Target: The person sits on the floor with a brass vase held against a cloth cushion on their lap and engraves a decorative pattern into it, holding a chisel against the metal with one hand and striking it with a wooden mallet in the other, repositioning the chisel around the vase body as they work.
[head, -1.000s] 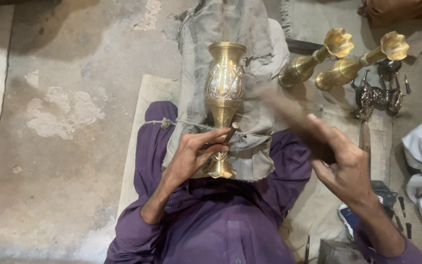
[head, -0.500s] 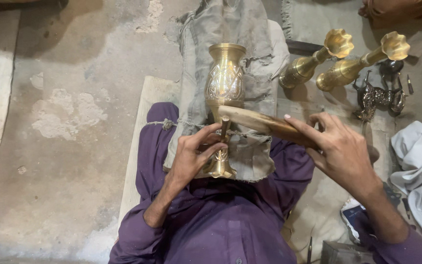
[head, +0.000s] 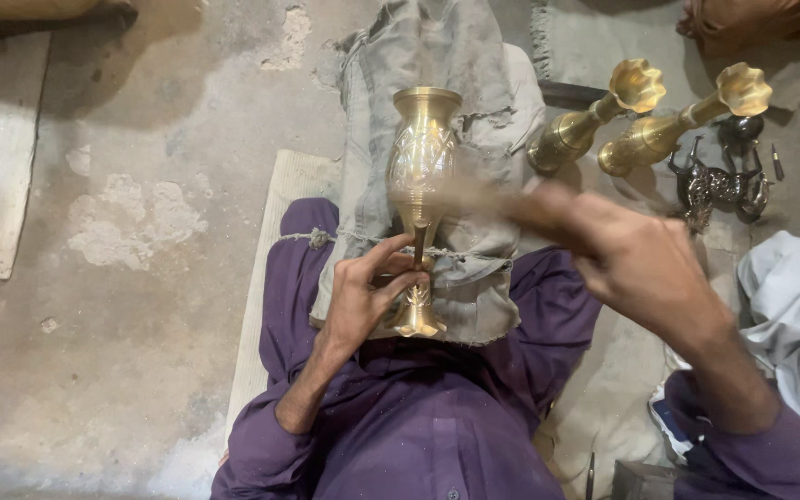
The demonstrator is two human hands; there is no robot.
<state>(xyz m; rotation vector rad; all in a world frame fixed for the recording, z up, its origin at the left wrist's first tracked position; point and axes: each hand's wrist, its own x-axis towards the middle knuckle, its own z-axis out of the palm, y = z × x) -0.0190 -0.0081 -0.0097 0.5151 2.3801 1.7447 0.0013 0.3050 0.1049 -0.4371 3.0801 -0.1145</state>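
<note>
Centre of frame: left hand, its grip wrapped round the slim stem of an engraved, polished brass vase upright on grey frayed cloth. Right: right hand clasps a motion-blurred tool; upper right, two fluted brass vases.

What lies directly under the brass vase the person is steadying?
The brass vase lies on a grey cloth spread over the person's purple-clad legs. The left hand holds a thin tool at its stem. The cloth hides whatever support lies beneath it.
</note>
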